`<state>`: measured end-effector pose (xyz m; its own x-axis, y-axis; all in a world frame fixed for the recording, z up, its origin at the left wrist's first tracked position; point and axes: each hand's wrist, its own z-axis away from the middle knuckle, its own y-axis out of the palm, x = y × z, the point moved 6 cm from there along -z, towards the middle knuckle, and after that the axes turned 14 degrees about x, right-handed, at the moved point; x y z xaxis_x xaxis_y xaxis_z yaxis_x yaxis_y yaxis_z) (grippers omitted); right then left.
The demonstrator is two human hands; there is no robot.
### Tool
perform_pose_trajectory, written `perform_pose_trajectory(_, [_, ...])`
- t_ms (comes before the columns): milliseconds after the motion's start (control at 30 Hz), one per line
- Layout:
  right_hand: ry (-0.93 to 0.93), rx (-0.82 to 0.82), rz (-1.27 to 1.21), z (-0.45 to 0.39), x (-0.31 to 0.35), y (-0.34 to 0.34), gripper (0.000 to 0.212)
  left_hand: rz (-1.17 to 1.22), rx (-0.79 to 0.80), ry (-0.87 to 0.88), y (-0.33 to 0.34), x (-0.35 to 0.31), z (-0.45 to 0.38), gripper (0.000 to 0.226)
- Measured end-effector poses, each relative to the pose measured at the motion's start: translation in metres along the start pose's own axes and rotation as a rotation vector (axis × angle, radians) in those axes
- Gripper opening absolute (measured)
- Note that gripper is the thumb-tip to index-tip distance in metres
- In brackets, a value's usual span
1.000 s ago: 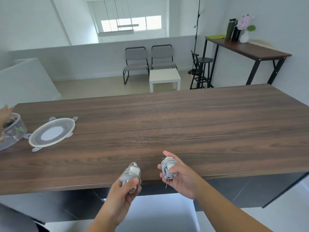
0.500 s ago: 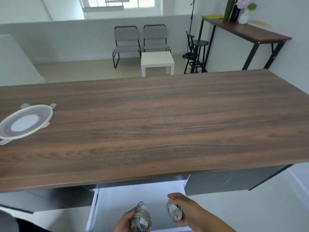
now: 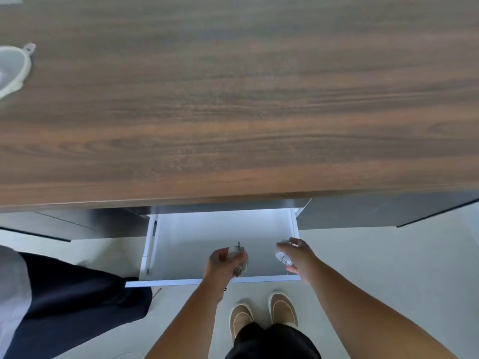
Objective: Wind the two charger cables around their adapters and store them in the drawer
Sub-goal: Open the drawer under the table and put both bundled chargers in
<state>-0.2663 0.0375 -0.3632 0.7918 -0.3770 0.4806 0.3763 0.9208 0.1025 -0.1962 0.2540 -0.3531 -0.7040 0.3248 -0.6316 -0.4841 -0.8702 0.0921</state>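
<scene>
A white drawer (image 3: 197, 237) stands pulled out from under the brown wooden table (image 3: 233, 99). My left hand (image 3: 220, 263) is inside it near the front, shut on a grey charger with its cable wound around it (image 3: 239, 265). To the right, my right hand (image 3: 298, 257) grips the second wound charger (image 3: 282, 256) low over the drawer floor, beside the right wall. My fingers partly hide both chargers. The rest of the drawer floor is bare.
A round container lid (image 3: 13, 68) lies on the table at the far left edge. Another person in dark trousers (image 3: 64, 301) stands close on the left of the drawer. My shoes (image 3: 261, 312) are on the pale floor just in front of the drawer.
Both hands have gone from the table edge down into the open drawer, each carrying its wound charger. My view has tilted steeply downward.
</scene>
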Motion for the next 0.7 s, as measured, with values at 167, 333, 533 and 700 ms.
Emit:
perform_pose_trajectory(167, [-0.037,0.000,0.294,-0.047,-0.012,-0.007,0.062,-0.198,-0.068,-0.010,-0.003,0.028,-0.070,0.057])
perform_pose_trajectory(333, [-0.158,0.061,0.700,-0.096,-0.028,-0.009,0.067,-0.388,-0.058,-0.052,0.019,0.052,-0.121,0.065])
perform_pose_trajectory(533, [-0.106,0.120,0.802,-0.137,-0.055,-0.005,0.063,-0.654,-0.008,-0.070,0.030,0.080,-0.158,0.062])
perform_pose_trajectory(700, [-0.105,0.082,0.872,-0.164,-0.067,-0.010,0.065,-0.725,0.102,-0.094,0.034,0.096,-0.179,0.064])
